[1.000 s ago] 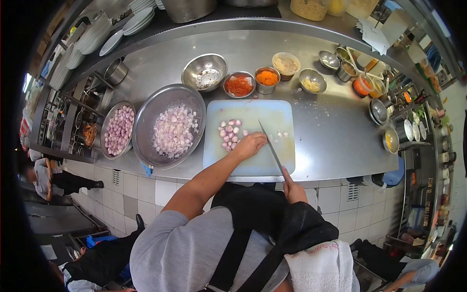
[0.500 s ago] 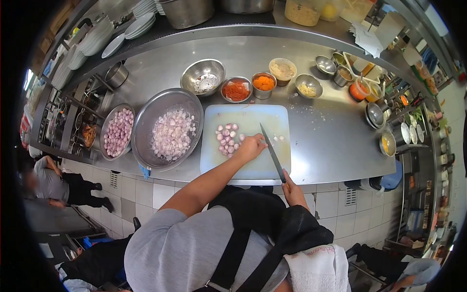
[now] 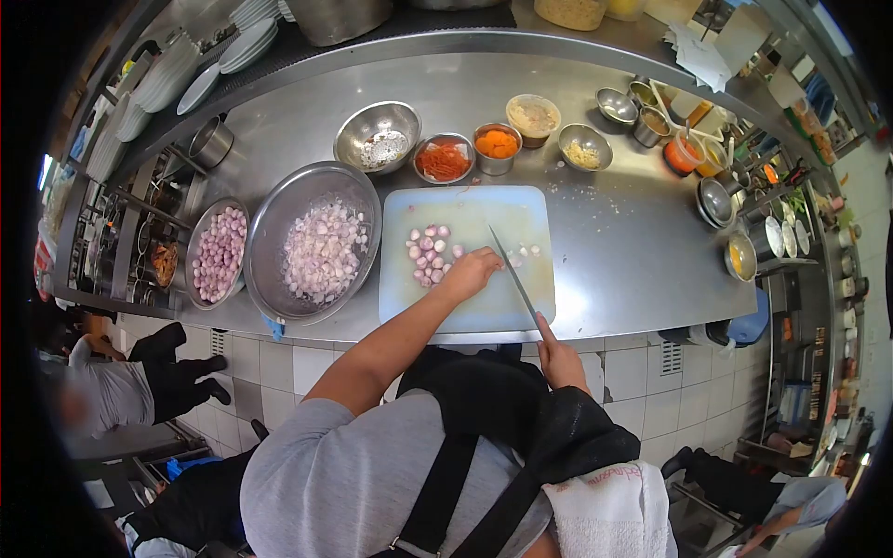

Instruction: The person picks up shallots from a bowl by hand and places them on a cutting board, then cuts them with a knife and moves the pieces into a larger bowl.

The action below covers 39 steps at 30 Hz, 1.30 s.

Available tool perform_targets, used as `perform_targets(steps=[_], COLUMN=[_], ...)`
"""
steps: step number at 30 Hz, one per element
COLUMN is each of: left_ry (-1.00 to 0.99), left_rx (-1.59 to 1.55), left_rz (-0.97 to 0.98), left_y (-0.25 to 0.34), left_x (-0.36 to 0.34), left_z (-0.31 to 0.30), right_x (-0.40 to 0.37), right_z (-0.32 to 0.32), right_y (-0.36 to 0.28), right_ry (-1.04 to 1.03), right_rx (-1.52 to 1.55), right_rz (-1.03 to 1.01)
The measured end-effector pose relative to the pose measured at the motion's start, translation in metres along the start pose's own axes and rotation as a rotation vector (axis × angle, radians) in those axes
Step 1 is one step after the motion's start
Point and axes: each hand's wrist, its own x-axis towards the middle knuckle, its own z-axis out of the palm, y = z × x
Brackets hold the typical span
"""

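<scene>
My right hand [image 3: 562, 361] grips the handle of a long kitchen knife [image 3: 517, 280], its blade slanting away over the cutting board [image 3: 465, 318]. Beside the blade, my left hand [image 3: 474, 272] is closed, fingertips bunched down close to the board. Those fingers hide whatever they hold. Several peeled shallots [image 3: 428, 249] lie in a group left of my left hand. A few pale cut pieces [image 3: 524, 251] rest just right of the blade. Left of the board stands a wide metal bowl [image 3: 358, 274] of chopped shallots [image 3: 323, 249].
A colander [image 3: 198, 296] of whole shallots sits farther left. Behind the board are a metal bowl [image 3: 350, 139], red shreds [image 3: 444, 160], an orange-filled cup [image 3: 497, 144], a plastic tub [image 3: 534, 119] and a small bowl [image 3: 584, 149]. A shelf [image 3: 400, 45] spans the back. Other people stand behind.
The view has shifted a little, so the counter items sit slightly higher and to the left. Both hands keep their places at the knife and board; the blade has tilted slightly.
</scene>
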Motion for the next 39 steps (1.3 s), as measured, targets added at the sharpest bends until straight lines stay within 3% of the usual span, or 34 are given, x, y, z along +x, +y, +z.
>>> perform_targets(steps=[5, 9, 26, 35, 39], left_ry=[-0.026, -0.011, 0.079, 0.085, 0.104], left_rx=[0.053, 0.036, -0.002, -0.001, 0.001], left_rz=[0.065, 0.033, 0.047, 0.020, 0.030], left_y=[-0.004, 0.000, 0.001, -0.002, 0.000], left_x=[0.000, 0.000, -0.004, -0.007, -0.010], left_z=[-0.002, 0.000, 0.000, 0.003, 0.003], right_x=[-0.016, -0.001, -0.004, -0.004, -0.003], right_z=[-0.009, -0.004, -0.006, 0.012, -0.011], right_y=[-0.012, -0.012, -0.009, 0.013, -0.007], right_ry=[0.008, -0.054, 0.004, -0.008, -0.059], right_rx=[-0.213, -0.186, -0.131, -0.020, -0.006], right_rz=[0.025, 0.099, -0.014, -0.022, 0.037])
